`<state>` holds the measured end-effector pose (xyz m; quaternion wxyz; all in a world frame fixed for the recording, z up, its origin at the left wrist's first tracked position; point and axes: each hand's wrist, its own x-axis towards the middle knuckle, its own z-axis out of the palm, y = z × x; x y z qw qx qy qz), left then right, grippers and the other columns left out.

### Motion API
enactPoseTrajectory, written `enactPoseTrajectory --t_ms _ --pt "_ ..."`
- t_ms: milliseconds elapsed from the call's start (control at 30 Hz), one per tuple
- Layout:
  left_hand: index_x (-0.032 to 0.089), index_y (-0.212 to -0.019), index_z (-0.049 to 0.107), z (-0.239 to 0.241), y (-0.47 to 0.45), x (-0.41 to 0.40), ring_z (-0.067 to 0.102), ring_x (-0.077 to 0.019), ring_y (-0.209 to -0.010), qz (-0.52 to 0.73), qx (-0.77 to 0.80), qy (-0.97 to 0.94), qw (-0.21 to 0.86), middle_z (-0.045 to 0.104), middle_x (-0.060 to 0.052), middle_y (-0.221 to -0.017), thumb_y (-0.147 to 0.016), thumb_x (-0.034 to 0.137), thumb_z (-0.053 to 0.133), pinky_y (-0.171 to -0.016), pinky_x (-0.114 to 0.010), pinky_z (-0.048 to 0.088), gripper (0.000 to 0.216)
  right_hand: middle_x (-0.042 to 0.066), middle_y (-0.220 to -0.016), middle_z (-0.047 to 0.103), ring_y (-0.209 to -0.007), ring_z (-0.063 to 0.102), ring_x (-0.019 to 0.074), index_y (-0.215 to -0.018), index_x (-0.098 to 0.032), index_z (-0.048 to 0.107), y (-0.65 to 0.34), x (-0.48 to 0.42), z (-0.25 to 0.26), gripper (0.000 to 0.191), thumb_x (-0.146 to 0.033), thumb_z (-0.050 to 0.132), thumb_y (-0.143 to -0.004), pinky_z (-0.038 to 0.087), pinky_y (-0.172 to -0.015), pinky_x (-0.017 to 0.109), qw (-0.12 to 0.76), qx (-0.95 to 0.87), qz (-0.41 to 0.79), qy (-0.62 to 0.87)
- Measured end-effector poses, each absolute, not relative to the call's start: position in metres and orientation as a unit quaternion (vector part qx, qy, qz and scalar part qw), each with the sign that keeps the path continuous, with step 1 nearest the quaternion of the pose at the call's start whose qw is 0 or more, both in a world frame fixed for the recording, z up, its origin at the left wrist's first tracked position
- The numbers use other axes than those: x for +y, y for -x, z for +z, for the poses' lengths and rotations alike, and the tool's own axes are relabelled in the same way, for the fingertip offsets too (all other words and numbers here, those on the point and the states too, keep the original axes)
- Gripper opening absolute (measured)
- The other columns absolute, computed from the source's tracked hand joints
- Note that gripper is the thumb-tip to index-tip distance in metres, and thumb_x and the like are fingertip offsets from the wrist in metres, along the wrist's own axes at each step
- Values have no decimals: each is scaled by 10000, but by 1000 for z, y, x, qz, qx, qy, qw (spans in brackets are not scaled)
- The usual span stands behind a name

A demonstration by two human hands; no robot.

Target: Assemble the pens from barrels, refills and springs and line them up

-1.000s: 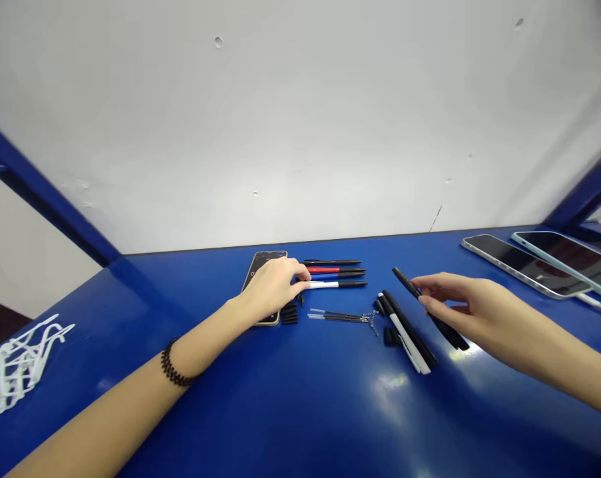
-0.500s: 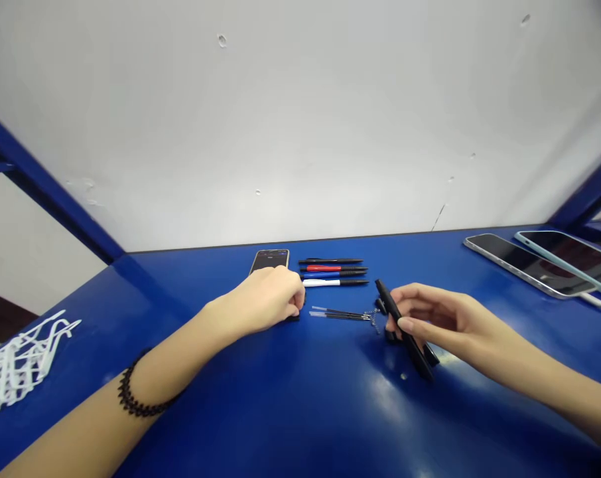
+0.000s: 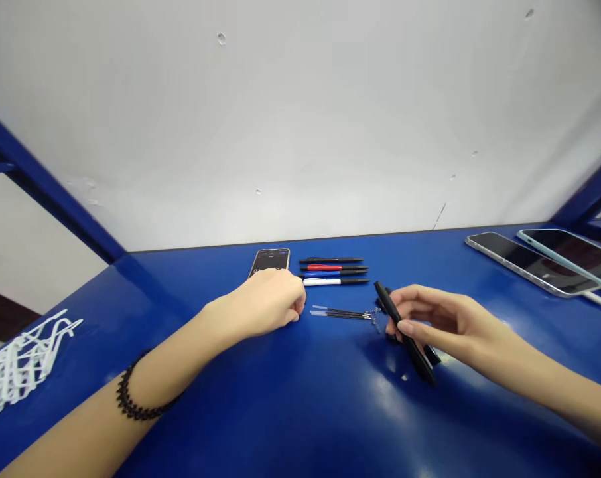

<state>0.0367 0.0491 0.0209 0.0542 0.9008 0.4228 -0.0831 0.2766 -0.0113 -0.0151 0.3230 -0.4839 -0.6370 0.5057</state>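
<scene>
My right hand point(image 3: 430, 320) pinches a black pen point(image 3: 404, 332) between thumb and fingers, tilted with its lower end toward me. Other black pieces point(image 3: 432, 356) show behind and under that hand, partly hidden. My left hand point(image 3: 268, 302) is closed on the table, its fingers curled under; whatever they hold, if anything, is hidden. Between the hands lie several thin pen refills point(image 3: 341, 313) with small metal springs point(image 3: 375, 318) at their right ends. Just beyond, a black pen point(image 3: 330, 259), a red pen point(image 3: 330, 267), a blue pen point(image 3: 330, 273) and a white pen point(image 3: 325, 282) lie in a row.
Behind my left hand a lit phone point(image 3: 270, 259) is partly covered. Two more phones, one clear-edged point(image 3: 529, 262) with a white cable point(image 3: 599, 302) and one in a light blue case point(image 3: 574, 255), lie at right. White plastic strips point(image 3: 19, 365) are heaped at left. A white wall point(image 3: 300, 133) rises behind.
The dark bit that showed under my left fingers is no longer visible. My right hand keeps the pen in nearly the same place, its lower end slightly lower.
</scene>
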Motion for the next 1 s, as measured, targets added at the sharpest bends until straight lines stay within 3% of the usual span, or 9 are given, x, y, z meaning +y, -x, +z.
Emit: enactPoseTrajectory --t_ms 267,333,500,633,767,1000 --pt "164 -602 622 22 -40 45 545 -133 -557 -79 418 -903 64 607 -11 -598 -662 91 497 -500 -218 341 157 19 -804 631 -720 573 161 -935 -217 534 -275 -15 -22 273 -411 589 -750 445 -562 230 316 -628 525 479" --pt "163 -616 597 25 -42 43 494 -98 -501 -27 410 -903 128 572 16 -571 -674 121 503 -459 -193 325 118 12 -802 611 -735 570 160 -934 -222 533 -273 -17 -23 256 -405 579 -761 443 -575 225 310 -631 537 467" --pt "156 -688 555 24 -61 33 502 -71 -547 255 401 -798 370 554 33 -617 -677 195 572 -517 -158 394 44 -6 -788 565 -661 524 118 -888 -212 542 -265 -23 -20 175 -359 548 -792 428 -566 201 280 -672 527 439" --pt "150 -711 528 14 -73 26 524 -65 -535 310 381 -702 515 590 25 -615 -716 202 566 -541 -164 425 65 -8 -793 557 -647 512 108 -883 -207 547 -264 -25 -17 170 -351 544 -794 430 -565 190 283 -684 507 441" --pt "149 -731 541 8 -74 25 532 -67 -548 310 364 -718 506 609 18 -645 -751 222 562 -526 -161 418 78 4 -787 566 -639 518 115 -912 -193 542 -265 -24 -17 207 -361 538 -792 449 -577 207 288 -681 505 445" --pt "153 -757 559 7 -73 25 601 -126 -716 325 367 -750 444 618 -6 -731 -767 212 540 -640 -212 481 63 16 -800 578 -688 540 152 -949 -210 565 -266 -22 -18 242 -393 523 -796 453 -591 236 287 -684 486 463"
